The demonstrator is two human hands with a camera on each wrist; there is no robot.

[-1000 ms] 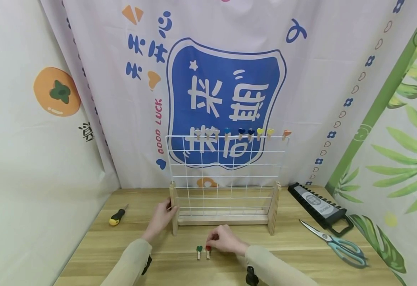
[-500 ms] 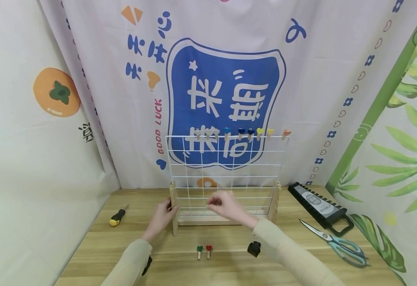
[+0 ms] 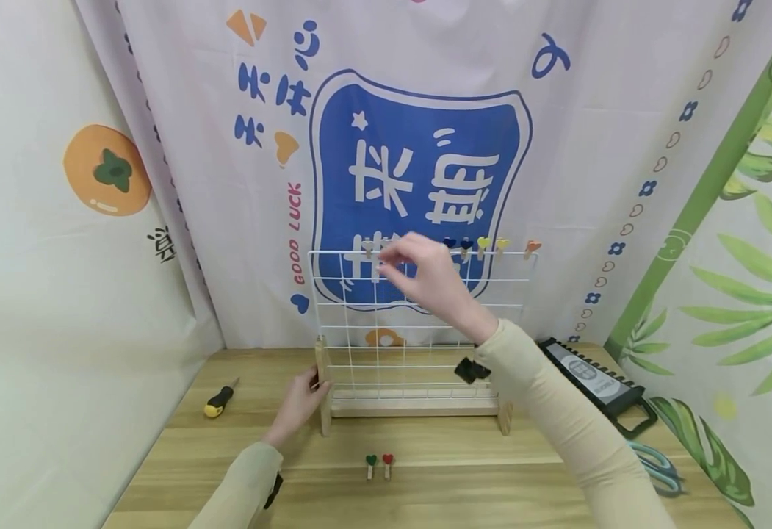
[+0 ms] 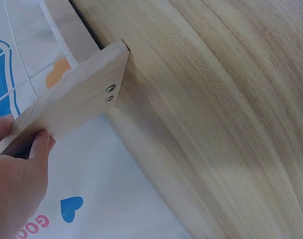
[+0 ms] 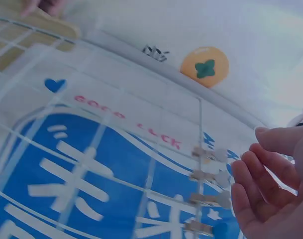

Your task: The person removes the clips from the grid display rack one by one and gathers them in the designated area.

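Note:
My left hand (image 3: 301,400) grips the left wooden upright (image 4: 71,97) of a white wire grid rack (image 3: 352,304), its thumb and fingers on either side of the wood. Up at the grid's top wire is my right hand (image 3: 428,272), thumb and fingers apart with nothing seen between them. Just beside those fingers in the right wrist view, white heart clothespins (image 5: 223,178) and a blue heart clothespin (image 5: 219,229) are clipped on. Further right along the wire are dark blue, yellow and orange heart clothespins (image 3: 533,246). A green heart clothespin (image 3: 371,460) and a red heart clothespin (image 3: 388,460) lie before the rack.
A yellow-and-black screwdriver (image 3: 219,401) lies on the table at left. At right are a black toothed holder (image 3: 593,376) and blue-handled scissors (image 3: 659,470), partly covered by my right sleeve. A printed curtain (image 3: 590,147) hangs behind the rack.
My right hand has risen from beside the red clothespin on the table to the grid's top wire. My left hand keeps its grip; both table clothespins still lie there.

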